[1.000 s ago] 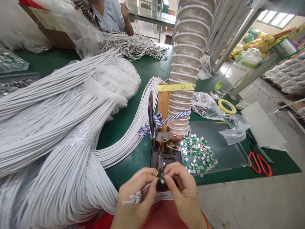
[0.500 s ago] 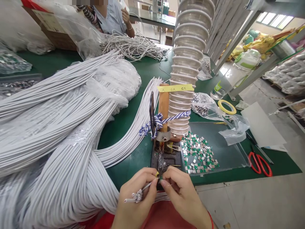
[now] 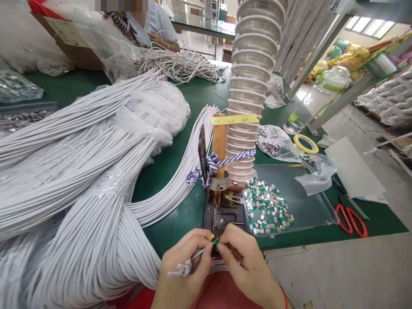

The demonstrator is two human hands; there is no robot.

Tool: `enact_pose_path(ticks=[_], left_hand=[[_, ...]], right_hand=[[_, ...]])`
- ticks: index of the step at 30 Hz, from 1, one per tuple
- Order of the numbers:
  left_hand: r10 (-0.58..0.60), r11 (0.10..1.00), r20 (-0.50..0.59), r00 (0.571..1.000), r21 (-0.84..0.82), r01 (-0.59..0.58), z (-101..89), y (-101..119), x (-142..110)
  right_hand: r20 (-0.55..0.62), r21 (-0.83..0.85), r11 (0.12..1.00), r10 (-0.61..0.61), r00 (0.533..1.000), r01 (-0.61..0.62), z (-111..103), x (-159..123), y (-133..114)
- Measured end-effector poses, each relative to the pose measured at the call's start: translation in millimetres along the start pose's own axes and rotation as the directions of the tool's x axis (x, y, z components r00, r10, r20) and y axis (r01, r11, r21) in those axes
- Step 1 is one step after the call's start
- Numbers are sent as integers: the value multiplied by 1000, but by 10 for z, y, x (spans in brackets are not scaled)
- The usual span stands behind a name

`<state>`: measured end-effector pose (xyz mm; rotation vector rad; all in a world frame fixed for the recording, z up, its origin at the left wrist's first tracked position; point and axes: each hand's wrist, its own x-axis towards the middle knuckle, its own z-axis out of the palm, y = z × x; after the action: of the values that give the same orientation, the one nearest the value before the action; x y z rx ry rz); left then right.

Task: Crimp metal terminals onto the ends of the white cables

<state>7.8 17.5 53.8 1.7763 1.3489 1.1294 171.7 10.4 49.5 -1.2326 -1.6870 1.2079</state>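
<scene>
My left hand (image 3: 188,264) is closed round several white cables (image 3: 185,268), pinching one cable's end between thumb and forefinger. A bit of yellow shows at those fingertips. My right hand (image 3: 246,262) pinches a small green circuit board (image 3: 216,241) close against that cable end; whether they touch I cannot make out. Just beyond the fingertips is the tip of a soldering iron (image 3: 217,214), fixed upright with its orange handle (image 3: 219,146) at the top and tied with blue-and-white cord (image 3: 209,167). Below it lies a dark metal base (image 3: 231,214).
Big bundles of white cable (image 3: 96,184) fill the left. A ribbed hose (image 3: 252,86) rises behind the iron. On the right are a clear sheet (image 3: 309,206) with many small boards (image 3: 268,206), red-handled scissors (image 3: 350,221), yellow tape (image 3: 305,143) and a bottle (image 3: 299,118). A co-worker (image 3: 148,28) sits opposite.
My hands stay nearly in place, and the green board shows a little more clearly between the fingertips. Across the table, the co-worker's raised hand has come down.
</scene>
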Motion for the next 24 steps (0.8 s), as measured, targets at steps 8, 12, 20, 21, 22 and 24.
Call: enact_pose_path(ticks=[8, 12, 20, 21, 22, 24], left_hand=[[-1, 1000, 11, 1000, -27, 1, 6, 9, 7], [-3, 1000, 9, 1000, -16, 3, -3, 9, 30], [-43, 997, 65, 997, -63, 48, 7, -84, -31], [-59, 994, 94, 994, -81, 67, 9, -105, -42], [-77, 991, 123, 989, -98, 90, 10, -126, -53], [-122, 982, 178, 976, -122, 145, 9, -162, -72]], right_hand=[[20, 11, 1000, -11, 1000, 11, -24, 4, -4], [-2, 21, 1000, -6, 1000, 6, -15, 13, -4], [-102, 93, 985, 154, 983, -145, 50, 11, 79], [-119, 91, 985, 157, 980, -147, 52, 14, 84], [-130, 83, 986, 151, 980, -141, 49, 19, 84], [-129, 63, 990, 134, 983, -127, 35, 28, 69]])
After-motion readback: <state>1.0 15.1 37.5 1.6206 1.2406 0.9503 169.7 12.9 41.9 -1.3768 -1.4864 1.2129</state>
